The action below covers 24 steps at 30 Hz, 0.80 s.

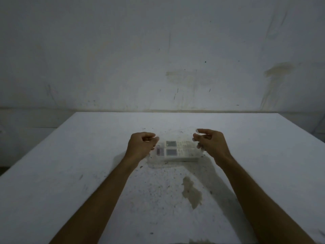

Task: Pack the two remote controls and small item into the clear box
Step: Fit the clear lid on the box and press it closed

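Observation:
A clear box (pixel 158 162) sits on the white table, near its middle. Two white remote controls lie side by side in it, the far remote (pixel 181 143) and the near remote (pixel 181 153), each with a grey screen at its left end. A small dark item (pixel 158 150) stands in the box, left of the remotes. My left hand (pixel 140 147) curls its fingers and thumb on the box's left end. At the box's right end my right hand (pixel 211 145) does the same. The clear plastic is hazy, so I cannot tell a lid from the box.
The white table (pixel 79 155) is speckled with dark grit, and a brownish stain (pixel 191 192) lies in front of the box. A stained white wall (pixel 158 50) stands just behind the table's far edge. Both forearms reach in from the bottom of the view.

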{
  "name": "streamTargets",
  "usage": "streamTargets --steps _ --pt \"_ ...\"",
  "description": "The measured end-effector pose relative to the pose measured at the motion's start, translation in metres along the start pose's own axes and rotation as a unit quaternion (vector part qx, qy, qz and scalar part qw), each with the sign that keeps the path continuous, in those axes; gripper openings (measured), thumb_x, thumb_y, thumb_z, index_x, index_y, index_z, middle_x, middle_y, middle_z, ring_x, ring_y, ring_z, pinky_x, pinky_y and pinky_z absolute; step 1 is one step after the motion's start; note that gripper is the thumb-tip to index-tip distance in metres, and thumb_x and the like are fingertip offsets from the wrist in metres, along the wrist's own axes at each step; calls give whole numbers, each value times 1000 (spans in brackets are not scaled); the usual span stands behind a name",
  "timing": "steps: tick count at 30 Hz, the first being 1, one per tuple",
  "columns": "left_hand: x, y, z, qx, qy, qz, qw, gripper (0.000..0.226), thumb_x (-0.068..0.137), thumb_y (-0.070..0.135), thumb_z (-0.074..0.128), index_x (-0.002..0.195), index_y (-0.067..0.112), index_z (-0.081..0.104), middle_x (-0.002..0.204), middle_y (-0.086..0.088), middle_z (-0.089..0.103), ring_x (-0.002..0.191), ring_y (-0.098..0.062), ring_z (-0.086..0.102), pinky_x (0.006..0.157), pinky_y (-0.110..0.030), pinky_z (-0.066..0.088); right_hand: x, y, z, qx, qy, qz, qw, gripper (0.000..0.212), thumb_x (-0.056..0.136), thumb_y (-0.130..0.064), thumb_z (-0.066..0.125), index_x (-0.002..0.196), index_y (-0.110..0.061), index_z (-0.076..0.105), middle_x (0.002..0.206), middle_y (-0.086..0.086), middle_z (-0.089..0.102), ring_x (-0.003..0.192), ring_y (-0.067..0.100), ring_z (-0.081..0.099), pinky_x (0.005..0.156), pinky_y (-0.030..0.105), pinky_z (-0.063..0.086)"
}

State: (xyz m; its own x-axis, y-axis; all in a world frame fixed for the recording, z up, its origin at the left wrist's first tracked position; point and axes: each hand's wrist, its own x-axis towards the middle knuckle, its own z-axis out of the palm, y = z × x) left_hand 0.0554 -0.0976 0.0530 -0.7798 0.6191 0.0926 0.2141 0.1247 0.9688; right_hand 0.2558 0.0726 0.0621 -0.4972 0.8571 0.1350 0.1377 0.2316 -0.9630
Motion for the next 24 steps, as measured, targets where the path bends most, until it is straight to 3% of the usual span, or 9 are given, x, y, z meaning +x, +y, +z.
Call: streamTargets --steps 4,6,8,11,13,16,19,24 --pt "-5 -11 1 56 69 57 994 33 89 31 79 117 16 74 105 0 74 87 -16 72 74 -30 62 -8 13 5 66 35 2 997 39 92 -14 72 130 -7 65 85 5 81 61 18 72 59 29 58" --pt "-6 -12 1 35 51 58 996 34 89 37 78 117 17 76 106 3 76 92 -16 72 81 -36 64 -9 15 5 42 41 -5 998 38 92 -15 72 129 -10 65 86 3 81 61 19 73 58 30 57" --pt "-9 -14 2 43 45 75 995 33 89 30 79 119 17 76 106 2 77 91 -14 73 81 -36 64 -10 16 8 14 38 -17 999 36 92 -18 73 126 -12 66 85 0 81 65 18 75 60 30 57" --pt "-9 -20 5 97 89 127 983 31 90 17 77 121 15 74 108 3 75 82 -4 70 69 -15 60 -11 17 9 -17 34 -39 999 32 89 -24 76 118 -15 67 85 -4 80 81 9 76 80 33 60" --pt "-8 -25 7 109 104 125 981 28 91 18 76 119 16 74 109 4 73 81 -2 68 63 -7 53 -8 22 6 -38 50 -58 996 27 85 -29 79 108 -21 68 89 -5 77 91 9 72 85 40 60" --pt "-1 -29 11 119 89 109 983 20 92 24 75 108 12 80 100 0 79 83 -10 72 71 -15 56 -4 30 3 -64 65 -63 994 25 83 -35 79 103 -23 68 102 -9 70 100 13 65 85 46 60" --pt "6 -26 13 117 66 83 987 17 93 24 74 103 13 80 95 1 78 84 -11 70 80 -29 61 -1 38 4 -122 60 -62 989 32 85 -43 76 109 -24 67 109 -6 69 96 9 65 84 37 59" --pt "21 -27 10 94 -18 75 993 27 99 25 65 124 19 71 111 -1 73 100 -20 71 72 -33 62 0 42 7 -144 37 -52 987 40 90 -39 72 124 -19 64 102 -4 70 83 3 66 73 18 52"
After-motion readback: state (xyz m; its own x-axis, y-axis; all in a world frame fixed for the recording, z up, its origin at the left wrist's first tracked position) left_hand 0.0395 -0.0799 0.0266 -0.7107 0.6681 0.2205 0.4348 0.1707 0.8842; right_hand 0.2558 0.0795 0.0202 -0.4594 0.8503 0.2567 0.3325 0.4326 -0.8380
